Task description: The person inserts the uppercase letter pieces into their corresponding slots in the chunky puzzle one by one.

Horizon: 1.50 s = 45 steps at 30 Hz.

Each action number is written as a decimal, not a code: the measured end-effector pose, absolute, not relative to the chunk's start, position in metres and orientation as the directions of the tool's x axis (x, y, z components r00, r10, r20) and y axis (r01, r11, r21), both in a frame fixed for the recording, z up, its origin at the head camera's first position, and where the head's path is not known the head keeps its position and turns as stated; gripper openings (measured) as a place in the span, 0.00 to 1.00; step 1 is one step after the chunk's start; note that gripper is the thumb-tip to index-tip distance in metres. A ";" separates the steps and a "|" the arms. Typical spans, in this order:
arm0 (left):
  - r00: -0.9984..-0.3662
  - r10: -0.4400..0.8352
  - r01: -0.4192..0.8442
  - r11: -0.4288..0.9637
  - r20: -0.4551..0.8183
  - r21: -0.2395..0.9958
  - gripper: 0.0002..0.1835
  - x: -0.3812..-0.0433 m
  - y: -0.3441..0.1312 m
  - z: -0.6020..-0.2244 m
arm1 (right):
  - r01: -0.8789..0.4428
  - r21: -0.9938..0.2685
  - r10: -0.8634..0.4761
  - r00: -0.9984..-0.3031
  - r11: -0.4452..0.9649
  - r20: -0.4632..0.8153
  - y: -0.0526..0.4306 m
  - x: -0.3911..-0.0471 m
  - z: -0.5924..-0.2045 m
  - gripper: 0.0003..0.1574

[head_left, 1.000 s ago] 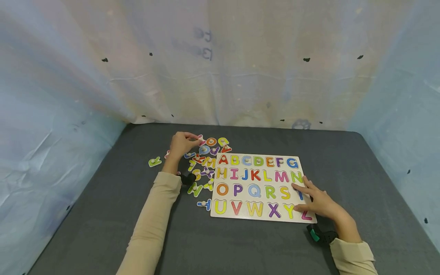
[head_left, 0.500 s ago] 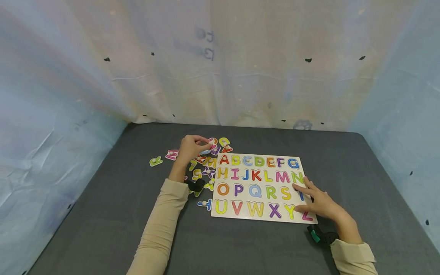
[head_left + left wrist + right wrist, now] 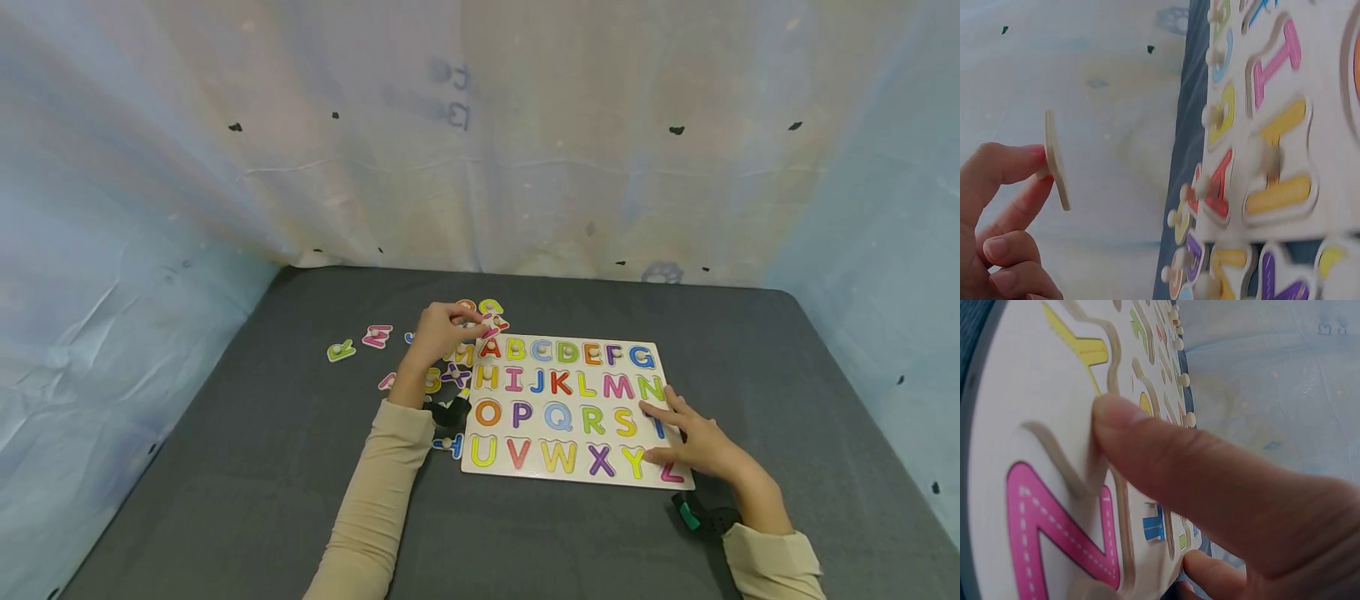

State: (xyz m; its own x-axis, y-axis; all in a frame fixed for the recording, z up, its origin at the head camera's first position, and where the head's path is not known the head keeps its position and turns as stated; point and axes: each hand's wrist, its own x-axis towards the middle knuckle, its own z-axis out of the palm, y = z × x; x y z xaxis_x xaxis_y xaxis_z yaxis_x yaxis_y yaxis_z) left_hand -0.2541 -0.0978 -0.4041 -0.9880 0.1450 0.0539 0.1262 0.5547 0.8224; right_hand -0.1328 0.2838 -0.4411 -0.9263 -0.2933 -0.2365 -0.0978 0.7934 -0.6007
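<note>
My left hand pinches a small pink letter piece by its knob, above the upper left corner of the alphabet board. In the left wrist view that piece appears edge-on between thumb and forefinger, its printed face turned from the camera. My right hand rests on the board's right side with fingers spread, partly covering the T and Z recesses. The right wrist view shows my thumb on the board near the pink Z recess. Knobbed pieces A through H sit in their recesses; the I recess shows its printed letter.
Loose letter pieces lie left of the board, partly hidden by my left hand and wrist. Among them are a green R, a pink M, a purple X and a blue T. The grey tabletop surrounds everything.
My left hand has lifted the pink letter piece from the far end of the loose pieces and carried it right to the board's corner. My right hand has stayed put.
</note>
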 end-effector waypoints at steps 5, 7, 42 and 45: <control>-0.984 0.176 0.123 0.567 0.026 0.815 0.12 -0.252 -0.091 -0.408 | -0.096 -0.604 -0.295 -0.925 0.791 -0.238 0.283 -0.132 -0.441 0.53; -0.981 0.192 0.133 0.573 0.025 0.809 0.11 -0.252 -0.088 -0.410 | -0.097 -0.601 -0.295 -0.925 0.794 -0.240 0.283 -0.132 -0.441 0.53; -0.901 0.395 0.166 0.695 -0.178 0.699 0.07 -0.254 -0.065 -0.437 | -0.107 -0.605 -0.303 -0.924 0.789 -0.232 0.285 -0.134 -0.442 0.52; -0.898 0.398 0.168 0.704 -0.188 0.690 0.07 -0.254 -0.063 -0.438 | -0.100 -0.608 -0.299 -0.925 0.788 -0.236 0.285 -0.134 -0.442 0.52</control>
